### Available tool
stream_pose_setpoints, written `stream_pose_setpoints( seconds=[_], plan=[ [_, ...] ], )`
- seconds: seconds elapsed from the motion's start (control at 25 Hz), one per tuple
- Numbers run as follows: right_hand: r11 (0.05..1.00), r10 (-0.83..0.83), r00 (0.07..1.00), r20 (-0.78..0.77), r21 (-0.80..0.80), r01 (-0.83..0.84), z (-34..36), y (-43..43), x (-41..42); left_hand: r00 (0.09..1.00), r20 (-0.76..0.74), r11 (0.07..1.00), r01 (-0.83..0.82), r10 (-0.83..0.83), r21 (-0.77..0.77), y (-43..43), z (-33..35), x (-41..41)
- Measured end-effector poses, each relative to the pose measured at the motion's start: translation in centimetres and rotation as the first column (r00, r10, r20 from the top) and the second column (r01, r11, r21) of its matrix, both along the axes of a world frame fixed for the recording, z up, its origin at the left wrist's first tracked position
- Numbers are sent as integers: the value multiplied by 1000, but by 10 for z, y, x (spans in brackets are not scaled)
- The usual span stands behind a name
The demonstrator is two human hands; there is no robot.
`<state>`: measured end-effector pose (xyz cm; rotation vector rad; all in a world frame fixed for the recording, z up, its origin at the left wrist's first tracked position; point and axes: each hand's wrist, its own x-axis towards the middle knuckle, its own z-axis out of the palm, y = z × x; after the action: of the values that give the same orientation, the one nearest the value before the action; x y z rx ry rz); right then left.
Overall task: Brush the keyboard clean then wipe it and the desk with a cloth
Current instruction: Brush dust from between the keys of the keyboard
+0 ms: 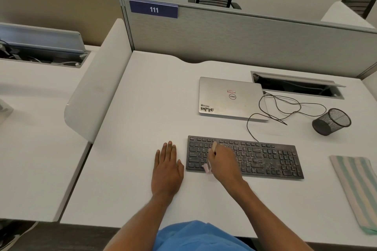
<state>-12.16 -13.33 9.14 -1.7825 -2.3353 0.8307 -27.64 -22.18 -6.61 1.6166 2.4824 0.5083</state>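
Note:
A black keyboard (265, 159) lies on the white desk (155, 96), its right half speckled with dust. My right hand (223, 162) is over the keyboard's left part, shut on a small brush (208, 166) with a pale wooden handle and pinkish bristles that touch the bottom-left keys. My left hand (167, 169) rests flat on the desk just left of the keyboard, fingers together, holding nothing. A folded cloth (357, 187) with green and cream stripes lies at the right edge of the desk.
A closed silver laptop (230, 98) sits behind the keyboard, with black cables (289, 108) looping to an open cable tray (297, 85). A black mesh pen cup (331, 121) lies tipped on its side at right. A white divider (95, 87) borders the desk on the left.

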Motion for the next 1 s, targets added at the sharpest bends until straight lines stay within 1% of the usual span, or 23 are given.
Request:
stream_pose_setpoints(
  seconds=[0.08,0.12,0.16,0.28,0.32,0.44,0.52,0.56,0.64,0.72,0.76,0.8,0.84,0.92,0.96,1.0],
  plan=[
    [999,-33,992,-118,18,36,1,-1,-3,1000,1,1000,-2,2,6,0,0,0],
    [999,-39,988,-150,13,41,0,-2,-5,1000,3,1000,-3,3,4,0,1,0],
    [999,-37,989,-146,5,38,-4,-3,-4,1000,5,1000,-2,2,2,0,1,1],
    [999,8,999,-53,-52,-11,-1,-3,-1,1000,-2,1000,1,-1,2,0,0,0],
    [998,13,999,-43,-61,-15,3,-2,-3,1000,3,1000,-2,2,2,1,0,0],
    [1000,4,991,-131,11,-3,11,-1,-13,1000,-3,1000,1,-1,8,0,-1,1],
    [1000,-16,982,-189,7,17,5,-1,-20,1000,-3,1000,-2,2,7,0,-1,0],
    [1000,-18,981,-193,-6,17,-1,-2,-21,1000,-4,1000,-1,1,3,0,-1,0],
    [999,11,987,-161,-45,-18,-5,-2,-18,1000,-3,1000,1,-1,-4,0,-1,0],
    [994,50,997,-64,-97,-56,-1,-2,-12,1000,0,1000,0,0,-10,1,-2,0],
    [994,55,998,-19,-96,-56,2,-1,-9,1000,-2,1000,-1,1,-7,1,-1,0],
    [996,37,999,-20,-79,-39,4,0,-6,1000,-3,1000,0,0,0,0,-1,0],
    [998,-1,996,-85,-56,-4,6,1,-3,1000,-1,1000,2,-2,6,0,-1,0],
    [996,-85,957,-278,-24,82,9,-2,4,1000,-1,1000,3,-3,13,0,0,0],
    [994,-109,937,-331,-31,105,9,-5,8,1000,-2,1000,-1,1,12,0,0,0],
    [993,-114,933,-342,-48,104,8,-9,12,1000,0,1000,-3,3,8,0,0,-1]
  ],
)
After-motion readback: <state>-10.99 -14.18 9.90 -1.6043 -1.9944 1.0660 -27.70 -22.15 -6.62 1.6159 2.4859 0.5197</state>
